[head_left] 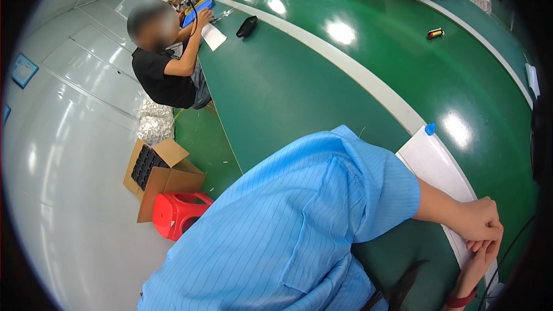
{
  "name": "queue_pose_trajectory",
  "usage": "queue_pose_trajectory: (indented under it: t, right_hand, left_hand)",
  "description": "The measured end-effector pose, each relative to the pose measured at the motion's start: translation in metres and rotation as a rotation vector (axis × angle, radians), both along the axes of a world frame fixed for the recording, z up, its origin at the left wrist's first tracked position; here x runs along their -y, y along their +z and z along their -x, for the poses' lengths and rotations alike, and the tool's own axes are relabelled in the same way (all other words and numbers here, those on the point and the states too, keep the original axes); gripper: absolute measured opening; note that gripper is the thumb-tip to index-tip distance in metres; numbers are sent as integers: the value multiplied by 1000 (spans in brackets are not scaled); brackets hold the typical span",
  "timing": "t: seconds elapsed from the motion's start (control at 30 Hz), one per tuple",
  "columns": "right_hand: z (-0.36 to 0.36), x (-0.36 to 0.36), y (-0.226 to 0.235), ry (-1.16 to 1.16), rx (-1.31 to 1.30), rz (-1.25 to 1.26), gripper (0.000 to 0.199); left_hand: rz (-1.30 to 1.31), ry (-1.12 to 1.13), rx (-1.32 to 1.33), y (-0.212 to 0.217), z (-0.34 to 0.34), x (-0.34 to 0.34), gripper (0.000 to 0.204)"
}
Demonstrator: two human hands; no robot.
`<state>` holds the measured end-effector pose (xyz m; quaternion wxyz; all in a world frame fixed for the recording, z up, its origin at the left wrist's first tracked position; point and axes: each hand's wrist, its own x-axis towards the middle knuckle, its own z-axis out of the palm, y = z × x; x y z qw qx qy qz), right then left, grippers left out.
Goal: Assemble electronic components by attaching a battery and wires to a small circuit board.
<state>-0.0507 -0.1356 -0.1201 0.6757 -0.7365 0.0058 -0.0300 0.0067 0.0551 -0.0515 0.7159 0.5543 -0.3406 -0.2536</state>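
Observation:
My left hand (479, 219) reaches out of a light blue striped sleeve (368, 196) at the right side of the view. Its fingers are curled in and meet my right hand (485, 251), which comes up from the lower right with a red band (461, 299) at the wrist. The right fingers are bent too, partly covered by the left hand. Whether anything small sits between them is hidden. Beneath both hands lies a white sheet (432, 158) along the table edge, with a small blue object (430, 129) at its far corner.
A co-worker (167, 63) sits farther along the green table (288, 86), hands near a blue tray (199, 11). A black pouch (247, 26) lies on the table. On the left stand a red stool (173, 213) and an open carton (173, 178). A small yellow-and-red cylinder (435, 33) lies beyond the pale strip.

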Motion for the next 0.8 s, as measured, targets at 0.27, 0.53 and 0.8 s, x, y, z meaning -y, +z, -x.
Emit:
queue_pose_trajectory:
  t: [0.27, 0.53, 0.8]
  right_hand:
    - [-1, -6, 6, 22, -3, 23, 31]
    - [0, -10, 8, 25, 18, -1, 32]
    - [1, -8, 9, 28, 23, 24, 31]
  left_hand:
    - [2, -15, 14, 1, -2, -1, 29]
    - [3, -23, 6, -3, -3, -1, 29]
    - [-6, -21, 1, -2, -1, 1, 28]
